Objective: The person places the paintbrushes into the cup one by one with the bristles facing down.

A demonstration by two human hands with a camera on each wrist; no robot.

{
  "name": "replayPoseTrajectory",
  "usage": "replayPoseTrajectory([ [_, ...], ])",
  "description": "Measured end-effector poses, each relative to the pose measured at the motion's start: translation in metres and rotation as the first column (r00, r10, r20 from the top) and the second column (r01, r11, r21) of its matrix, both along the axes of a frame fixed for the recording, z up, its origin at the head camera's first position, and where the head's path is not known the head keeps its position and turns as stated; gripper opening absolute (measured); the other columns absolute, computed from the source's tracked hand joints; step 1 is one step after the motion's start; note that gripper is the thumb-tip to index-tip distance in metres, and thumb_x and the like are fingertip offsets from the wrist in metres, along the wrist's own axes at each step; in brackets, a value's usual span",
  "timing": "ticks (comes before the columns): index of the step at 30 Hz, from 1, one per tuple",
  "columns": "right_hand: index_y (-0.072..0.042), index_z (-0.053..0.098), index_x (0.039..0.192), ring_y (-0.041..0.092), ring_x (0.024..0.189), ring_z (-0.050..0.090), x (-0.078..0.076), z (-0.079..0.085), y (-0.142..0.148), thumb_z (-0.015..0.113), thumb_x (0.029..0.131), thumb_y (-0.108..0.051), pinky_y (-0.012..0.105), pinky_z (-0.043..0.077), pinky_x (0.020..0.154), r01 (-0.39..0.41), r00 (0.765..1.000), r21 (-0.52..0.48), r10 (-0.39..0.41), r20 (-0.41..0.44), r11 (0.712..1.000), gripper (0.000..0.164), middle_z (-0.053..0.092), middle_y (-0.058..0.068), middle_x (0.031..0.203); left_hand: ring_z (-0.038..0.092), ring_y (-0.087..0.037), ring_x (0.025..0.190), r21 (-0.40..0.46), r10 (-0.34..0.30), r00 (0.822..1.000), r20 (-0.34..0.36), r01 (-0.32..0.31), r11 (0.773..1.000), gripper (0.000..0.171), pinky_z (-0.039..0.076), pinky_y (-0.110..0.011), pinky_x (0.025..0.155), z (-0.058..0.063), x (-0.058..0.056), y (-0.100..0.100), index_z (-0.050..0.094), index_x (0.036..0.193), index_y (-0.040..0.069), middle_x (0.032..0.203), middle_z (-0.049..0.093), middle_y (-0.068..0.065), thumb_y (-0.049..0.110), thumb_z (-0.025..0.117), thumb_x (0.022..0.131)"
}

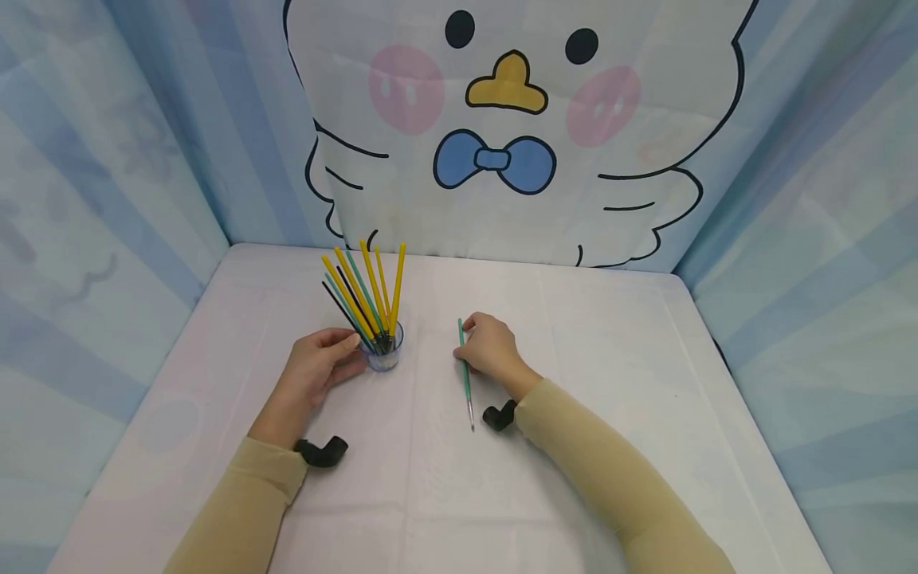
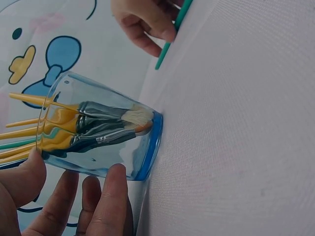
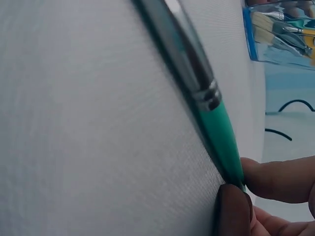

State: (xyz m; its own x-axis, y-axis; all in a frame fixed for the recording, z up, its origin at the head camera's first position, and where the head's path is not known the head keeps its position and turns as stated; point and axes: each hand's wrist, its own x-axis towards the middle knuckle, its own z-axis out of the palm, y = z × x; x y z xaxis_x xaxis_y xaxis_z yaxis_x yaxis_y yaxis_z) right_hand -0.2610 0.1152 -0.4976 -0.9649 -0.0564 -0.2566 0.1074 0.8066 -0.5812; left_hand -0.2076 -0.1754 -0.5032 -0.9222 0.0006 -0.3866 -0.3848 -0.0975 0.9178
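Observation:
A clear plastic cup with a blue base stands upright on the table, holding several paintbrushes with yellow, green and dark handles, bristles down. Beside it is my left hand; in the left wrist view its fingertips touch the cup's side without wrapping round it, and the thumb is near the rim. To the right, my right hand pinches a green paintbrush between thumb and finger. This brush lies low along the tabletop, its silver ferrule and tip pointing toward me.
A white cloth covers the table. Behind its far edge hangs a curtain printed with a cartoon bird, and blue-striped curtains flank both sides. Each wrist carries a small black camera mount.

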Motion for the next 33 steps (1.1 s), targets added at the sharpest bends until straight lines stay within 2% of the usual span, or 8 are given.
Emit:
replayPoseTrajectory([
  [5,-0.007,0.067,0.128,0.012,0.054,0.069,-0.0015,0.0017,-0.0003,0.077,0.09,-0.006,0.02,0.055,0.057,0.007,1.0,0.016,-0.007,0.0,1.0,0.039,0.071,0.004,0.075,0.065,-0.013,0.108,0.001,0.002,1.0,0.001,-0.002,1.0,0.047,0.067,-0.029,0.096,0.0003,0.0003,0.0009,0.056,0.147,-0.004,0.124,0.063,-0.006,0.018,0.068,0.107],
  [10,-0.008,0.067,0.127,0.013,0.054,0.069,-0.0021,0.0029,-0.0007,0.073,0.089,-0.005,0.021,0.054,0.056,0.006,1.0,0.045,-0.006,0.009,0.999,0.038,0.073,0.006,0.075,0.065,-0.014,0.109,-0.006,0.005,1.0,0.006,-0.005,1.0,0.047,0.067,-0.03,0.097,-0.0007,-0.0001,0.0018,0.057,0.147,-0.002,0.127,0.062,-0.007,0.02,0.069,0.107],
  [18,-0.005,0.066,0.129,0.019,0.074,0.065,0.0009,0.0057,-0.007,0.074,0.087,-0.006,0.026,0.05,0.063,-0.037,0.999,0.151,0.042,-0.028,0.988,0.043,0.073,0.008,0.1,0.065,-0.013,0.109,-0.007,0.003,1.0,0.003,-0.003,1.0,0.048,0.067,-0.03,0.097,-0.0016,-0.0001,0.002,0.057,0.147,-0.002,0.126,0.063,-0.006,0.021,0.069,0.107],
  [22,-0.005,0.066,0.132,0.021,0.075,0.068,0.002,0.0066,-0.0086,0.072,0.087,-0.006,0.026,0.053,0.063,-0.042,0.999,0.148,0.045,-0.022,0.988,0.045,0.074,0.011,0.104,0.065,-0.014,0.109,-0.005,0.006,1.0,0.002,-0.006,1.0,0.047,0.067,-0.03,0.097,-0.0019,0.0,0.002,0.057,0.147,-0.002,0.125,0.063,-0.005,0.021,0.069,0.107],
  [26,-0.007,0.067,0.13,0.021,0.079,0.065,0.0003,0.0065,-0.0081,0.074,0.087,-0.009,0.028,0.05,0.068,-0.036,0.999,0.153,0.039,-0.022,0.988,0.043,0.074,0.01,0.109,0.065,-0.014,0.11,-0.006,0.006,1.0,-0.001,-0.006,1.0,0.048,0.067,-0.03,0.097,-0.0031,-0.0002,0.0014,0.057,0.147,-0.002,0.126,0.063,-0.005,0.021,0.069,0.107],
  [29,-0.009,0.068,0.13,0.019,0.073,0.066,-0.0016,0.0054,-0.0065,0.074,0.088,-0.01,0.026,0.051,0.064,-0.017,1.0,0.125,0.017,0.0,0.992,0.042,0.074,0.009,0.106,0.065,-0.015,0.11,-0.005,0.009,1.0,-0.003,-0.009,1.0,0.047,0.067,-0.03,0.096,-0.0039,-0.0004,0.0009,0.058,0.146,-0.002,0.125,0.063,-0.005,0.021,0.069,0.107],
  [33,-0.012,0.065,0.134,0.013,0.056,0.064,-0.0027,0.0052,-0.004,0.072,0.091,-0.008,0.022,0.052,0.053,0.033,0.998,0.001,-0.033,0.052,0.999,0.044,0.072,0.008,0.093,0.065,-0.014,0.11,-0.01,0.013,1.0,-0.004,-0.013,1.0,0.046,0.067,-0.03,0.096,-0.0035,-0.0006,0.0008,0.058,0.145,-0.002,0.126,0.063,-0.006,0.02,0.069,0.107],
])
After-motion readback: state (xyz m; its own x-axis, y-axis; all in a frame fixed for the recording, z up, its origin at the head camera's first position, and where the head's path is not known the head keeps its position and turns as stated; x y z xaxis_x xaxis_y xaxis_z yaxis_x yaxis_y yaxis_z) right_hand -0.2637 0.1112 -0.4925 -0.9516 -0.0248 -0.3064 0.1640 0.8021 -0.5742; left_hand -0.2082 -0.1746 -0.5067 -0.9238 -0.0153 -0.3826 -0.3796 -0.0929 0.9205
